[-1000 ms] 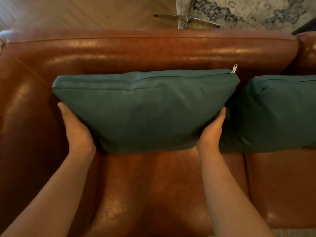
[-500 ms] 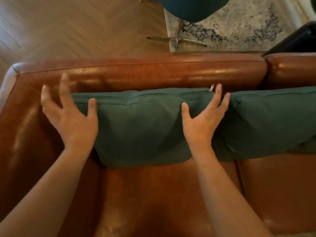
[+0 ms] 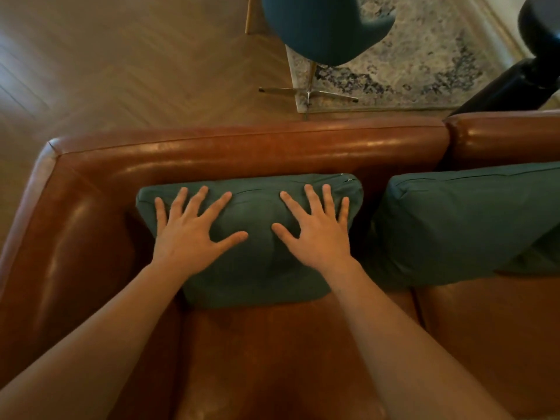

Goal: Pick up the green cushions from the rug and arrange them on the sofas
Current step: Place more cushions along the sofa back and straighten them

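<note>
- Fingers (image 3: 197, 202) of L hand (image 3: 188, 237) + R hand (image 3: 315, 234): spread straight, flat on green cushion (image 3: 257, 274), gripping nothing.
- Cushion under both palms, back edge vs sofa (image 3: 242, 147) backrest.

Bare sofa seat (image 3: 272, 359) lies open at 6 o'clock of the left cushion (image 3: 257, 268). The backrest (image 3: 242, 153) blocks 12, the armrest (image 3: 60, 237) 9, and a second cushion (image 3: 454, 231) 3.

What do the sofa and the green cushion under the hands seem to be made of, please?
The sofa looks like brown leather or a look-alike, glossy: light streaks shine along its backrest. The green cushion looks like matte woven fabric over soft filling: no shine, a zip near its top corner, a bulge between the pressing left hand and right hand.
</note>
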Demonstrator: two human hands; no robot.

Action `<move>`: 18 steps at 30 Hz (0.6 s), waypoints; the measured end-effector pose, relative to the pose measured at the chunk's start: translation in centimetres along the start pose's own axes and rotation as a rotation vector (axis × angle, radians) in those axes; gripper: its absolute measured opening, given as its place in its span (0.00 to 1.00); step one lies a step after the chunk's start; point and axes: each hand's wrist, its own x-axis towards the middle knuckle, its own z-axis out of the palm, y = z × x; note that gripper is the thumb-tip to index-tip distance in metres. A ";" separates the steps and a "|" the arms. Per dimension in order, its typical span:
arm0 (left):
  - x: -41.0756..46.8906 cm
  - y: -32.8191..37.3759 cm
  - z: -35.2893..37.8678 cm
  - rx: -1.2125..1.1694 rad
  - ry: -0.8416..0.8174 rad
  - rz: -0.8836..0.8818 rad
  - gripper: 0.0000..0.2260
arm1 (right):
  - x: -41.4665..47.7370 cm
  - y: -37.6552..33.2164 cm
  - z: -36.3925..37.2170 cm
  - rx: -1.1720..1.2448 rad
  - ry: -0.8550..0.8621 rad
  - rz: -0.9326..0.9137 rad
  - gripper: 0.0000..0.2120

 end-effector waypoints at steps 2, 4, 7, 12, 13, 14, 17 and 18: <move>0.5 -1.6 -0.8 -0.003 0.037 -0.032 0.41 | 0.6 1.3 -1.1 -0.016 0.056 0.059 0.34; 0.8 -3.5 -1.2 -0.002 0.015 -0.081 0.40 | 1.1 3.0 -1.8 0.003 0.067 0.162 0.35; 1.1 -4.7 -0.8 0.007 -0.128 -0.078 0.39 | 1.3 4.2 -1.4 0.016 -0.086 0.197 0.35; 1.2 -2.8 -2.8 0.077 -0.016 -0.021 0.42 | 1.8 2.1 -3.5 -0.021 0.021 0.094 0.35; 0.7 -2.3 -2.6 0.094 -0.017 0.020 0.43 | 1.4 1.3 -3.2 -0.030 0.050 0.036 0.36; 0.2 -1.8 -2.2 0.120 -0.053 0.052 0.44 | 0.8 0.6 -2.6 -0.045 0.032 -0.005 0.38; -0.2 -0.9 -0.8 0.184 -0.152 0.054 0.44 | -0.4 -0.5 -0.1 -0.088 -0.084 -0.005 0.41; 0.1 -0.8 -0.8 0.183 -0.158 0.047 0.44 | -0.2 -0.5 0.2 -0.090 -0.081 0.008 0.42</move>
